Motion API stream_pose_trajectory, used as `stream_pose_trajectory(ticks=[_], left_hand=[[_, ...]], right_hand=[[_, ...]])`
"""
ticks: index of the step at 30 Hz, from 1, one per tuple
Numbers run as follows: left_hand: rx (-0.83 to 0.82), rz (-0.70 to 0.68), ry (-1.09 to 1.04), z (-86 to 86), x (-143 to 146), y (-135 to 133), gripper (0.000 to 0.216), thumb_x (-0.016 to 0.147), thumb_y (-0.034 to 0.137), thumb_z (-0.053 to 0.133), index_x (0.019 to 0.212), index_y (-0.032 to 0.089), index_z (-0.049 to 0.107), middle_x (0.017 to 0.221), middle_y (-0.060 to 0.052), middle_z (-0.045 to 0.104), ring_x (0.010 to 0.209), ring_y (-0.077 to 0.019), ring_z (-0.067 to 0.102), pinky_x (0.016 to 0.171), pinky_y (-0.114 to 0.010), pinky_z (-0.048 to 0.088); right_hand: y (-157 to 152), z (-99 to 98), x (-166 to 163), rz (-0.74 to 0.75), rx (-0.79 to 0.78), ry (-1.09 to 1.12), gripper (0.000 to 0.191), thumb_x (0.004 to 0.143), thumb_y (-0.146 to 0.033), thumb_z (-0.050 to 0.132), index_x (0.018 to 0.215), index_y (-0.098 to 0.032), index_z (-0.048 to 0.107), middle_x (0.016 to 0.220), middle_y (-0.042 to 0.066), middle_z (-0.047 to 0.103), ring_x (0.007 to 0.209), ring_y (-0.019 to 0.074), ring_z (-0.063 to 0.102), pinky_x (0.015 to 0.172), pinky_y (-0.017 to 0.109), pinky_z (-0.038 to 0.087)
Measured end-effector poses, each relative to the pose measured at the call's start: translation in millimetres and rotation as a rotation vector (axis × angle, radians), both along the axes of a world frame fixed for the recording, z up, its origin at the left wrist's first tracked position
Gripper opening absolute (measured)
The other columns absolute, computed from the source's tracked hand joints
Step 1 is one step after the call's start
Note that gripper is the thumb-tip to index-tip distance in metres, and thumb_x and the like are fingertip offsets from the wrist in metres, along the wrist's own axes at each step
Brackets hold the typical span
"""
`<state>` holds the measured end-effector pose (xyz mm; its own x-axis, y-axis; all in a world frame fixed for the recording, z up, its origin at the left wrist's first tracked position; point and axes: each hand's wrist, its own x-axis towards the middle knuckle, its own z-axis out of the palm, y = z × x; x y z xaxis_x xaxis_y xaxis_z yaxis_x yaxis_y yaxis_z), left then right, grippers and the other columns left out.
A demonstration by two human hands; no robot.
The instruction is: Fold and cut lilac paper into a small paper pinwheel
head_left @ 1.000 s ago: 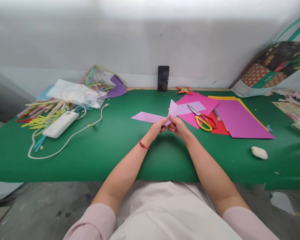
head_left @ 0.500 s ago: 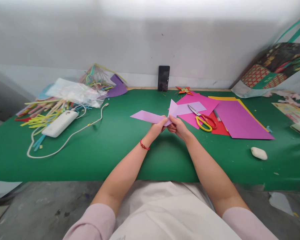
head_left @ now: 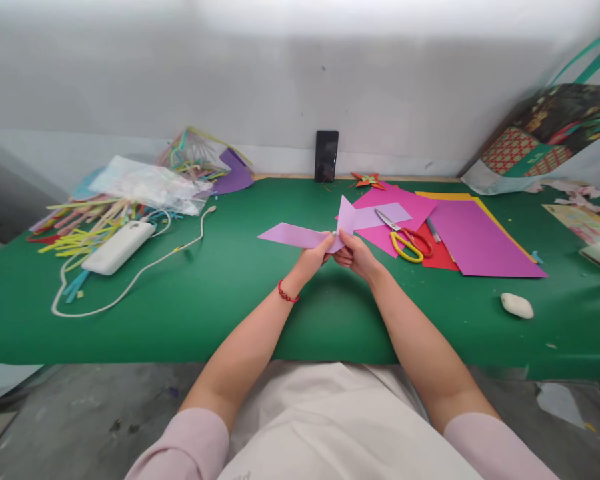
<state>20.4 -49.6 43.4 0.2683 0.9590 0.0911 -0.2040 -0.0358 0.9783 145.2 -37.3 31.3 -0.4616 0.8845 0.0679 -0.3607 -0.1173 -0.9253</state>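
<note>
Left hand and right hand pinch the lilac strip, closed-fingered; uneven thumb pressure could skew its fold.

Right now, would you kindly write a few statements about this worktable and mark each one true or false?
1. The left hand and the right hand both hold the lilac paper. True.
2. The black phone lies flat on the table. False: it stands upright by the wall.
3. The scissors have one yellow handle loop and one red. True.
4. The red bracelet is on the right wrist. False: it is on the left wrist.
5. The large purple sheet lies to the right of the scissors. True.
</note>
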Motion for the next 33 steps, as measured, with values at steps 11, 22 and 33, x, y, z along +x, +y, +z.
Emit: stream_pose_trajectory(ticks=[11, 22, 33], left_hand=[[0.143, -0.041, 0.075, -4.1, -2, -3, 0.04, 0.084, 0.046, 0.047, 0.056, 0.017, 0.047, 0.037, 0.006, 0.037, 0.037, -0.0062, 0.035, 0.043, -0.023, 0.029], [0.075, -0.059, 0.239, -14.5, 2, 13, 0.036, 0.083, 0.032, 0.048, 0.05, 0.017, 0.049, 0.039, 0.002, 0.047, 0.039, -0.0081, 0.041, 0.043, -0.025, 0.033], [-0.02, -0.113, 0.184, -14.2, 1, 7, 0.041, 0.084, 0.041, 0.046, 0.05, 0.017, 0.046, 0.037, 0.006, 0.039, 0.038, -0.0061, 0.036, 0.045, -0.022, 0.032]], right_hand=[[0, -1.3, -2, -0.026, -0.02, 0.003, 0.062, 0.068, -0.066, 0.058, 0.037, -0.02, 0.029, 0.032, -0.008, 0.022, 0.028, 0.0046, 0.024, 0.03, 0.02, 0.022], [6, -6.3, -9, -0.291, -0.024, -0.147, 0.065, 0.065, -0.067, 0.06, 0.03, -0.021, 0.031, 0.025, -0.006, 0.027, 0.025, 0.0067, 0.033, 0.03, 0.022, 0.029], [1, 0.6, -10, -0.257, -0.089, -0.119, 0.067, 0.07, -0.064, 0.056, 0.026, -0.02, 0.032, 0.023, -0.005, 0.026, 0.022, 0.0053, 0.029, 0.026, 0.02, 0.024]])
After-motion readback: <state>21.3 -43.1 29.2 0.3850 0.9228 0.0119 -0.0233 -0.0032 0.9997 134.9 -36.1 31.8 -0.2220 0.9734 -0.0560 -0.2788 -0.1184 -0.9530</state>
